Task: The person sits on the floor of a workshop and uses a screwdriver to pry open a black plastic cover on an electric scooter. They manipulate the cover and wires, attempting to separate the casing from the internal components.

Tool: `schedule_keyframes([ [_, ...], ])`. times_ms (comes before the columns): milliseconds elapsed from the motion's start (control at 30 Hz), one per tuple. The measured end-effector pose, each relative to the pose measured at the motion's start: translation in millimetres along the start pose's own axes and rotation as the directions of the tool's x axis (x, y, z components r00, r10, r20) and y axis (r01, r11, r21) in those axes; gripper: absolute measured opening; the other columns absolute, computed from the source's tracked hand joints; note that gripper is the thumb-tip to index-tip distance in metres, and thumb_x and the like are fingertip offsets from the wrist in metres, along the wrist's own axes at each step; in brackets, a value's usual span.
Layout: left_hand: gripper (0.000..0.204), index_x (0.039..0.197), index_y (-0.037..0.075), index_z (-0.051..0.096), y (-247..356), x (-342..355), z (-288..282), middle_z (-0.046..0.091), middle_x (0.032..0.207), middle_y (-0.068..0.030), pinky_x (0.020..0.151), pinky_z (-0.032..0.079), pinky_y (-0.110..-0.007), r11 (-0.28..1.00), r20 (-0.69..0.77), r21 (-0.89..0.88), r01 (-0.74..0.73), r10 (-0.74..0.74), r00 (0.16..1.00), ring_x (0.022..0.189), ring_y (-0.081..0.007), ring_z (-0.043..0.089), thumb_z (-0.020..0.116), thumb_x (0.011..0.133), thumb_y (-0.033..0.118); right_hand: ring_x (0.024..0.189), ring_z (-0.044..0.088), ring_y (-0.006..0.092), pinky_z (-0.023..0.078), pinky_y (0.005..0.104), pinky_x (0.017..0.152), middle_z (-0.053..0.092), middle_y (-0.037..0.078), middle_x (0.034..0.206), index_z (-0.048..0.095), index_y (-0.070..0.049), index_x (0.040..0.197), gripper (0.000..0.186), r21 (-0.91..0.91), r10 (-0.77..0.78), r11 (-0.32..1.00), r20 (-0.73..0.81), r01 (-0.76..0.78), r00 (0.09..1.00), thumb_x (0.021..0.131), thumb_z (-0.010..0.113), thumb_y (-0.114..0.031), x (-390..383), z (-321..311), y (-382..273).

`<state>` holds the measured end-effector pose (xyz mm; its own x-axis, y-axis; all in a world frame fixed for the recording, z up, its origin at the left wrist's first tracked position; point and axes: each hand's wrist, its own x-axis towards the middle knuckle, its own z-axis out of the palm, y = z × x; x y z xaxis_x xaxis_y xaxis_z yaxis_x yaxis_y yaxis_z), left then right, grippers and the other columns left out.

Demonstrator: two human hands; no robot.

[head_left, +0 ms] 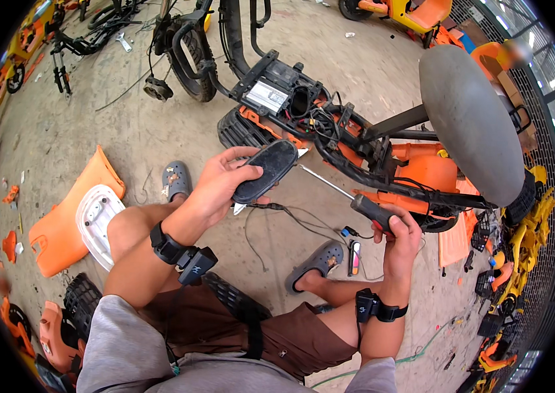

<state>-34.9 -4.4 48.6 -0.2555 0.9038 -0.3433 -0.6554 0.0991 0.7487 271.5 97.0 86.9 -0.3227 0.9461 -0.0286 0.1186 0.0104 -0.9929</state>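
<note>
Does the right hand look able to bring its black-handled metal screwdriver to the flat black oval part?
Probably yes: the right hand points the screwdriver toward the oval part in the left hand, and nothing visible stands between them.

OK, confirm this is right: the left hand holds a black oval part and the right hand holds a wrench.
Not quite. The head view shows the right hand holding a black-handled screwdriver, its thin metal shaft pointing toward the left hand, which does hold a black oval part.
</note>
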Motion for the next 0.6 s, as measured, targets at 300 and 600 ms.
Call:
schedule_keyframes([
  [300, 0.042, 0.129, -0.01, 0.047, -0.2, -3.4, -0.9, 0.066, 0.105, -0.0212, 0.066, 0.065, -0.038, 0.998, 0.021, 0.03, -0.06, 0.059, 0.998, 0.081, -0.0267, 0.071, 0.06, 0.09, -0.003, 0.065, 0.061, 0.0153, 0.045, 0.0251, 0.054, 0.066, 0.012, 0.08, 0.063, 0.008, 0.109, 0.039, -0.04, -0.063, 0.997, -0.007, 0.062, 0.998, 0.087, 0.06, -0.024, -1.1, 0.1, 3.7],
  [600, 0.045, 0.132, -0.012, 0.045, 0.6, -3.6, -4.3, 0.067, 0.103, -0.0199, 0.065, 0.065, -0.036, 0.996, 0.013, 0.047, -0.078, 0.077, 0.997, 0.079, -0.0235, 0.071, 0.06, 0.09, -0.002, 0.062, 0.057, 0.0112, 0.045, 0.0236, 0.057, 0.065, 0.01, 0.081, 0.065, 0.006, 0.106, 0.035, -0.052, -0.087, 0.995, -0.043, 0.085, 0.995, 0.085, 0.064, -0.022, -3.8, 7.6, 1.9],
])
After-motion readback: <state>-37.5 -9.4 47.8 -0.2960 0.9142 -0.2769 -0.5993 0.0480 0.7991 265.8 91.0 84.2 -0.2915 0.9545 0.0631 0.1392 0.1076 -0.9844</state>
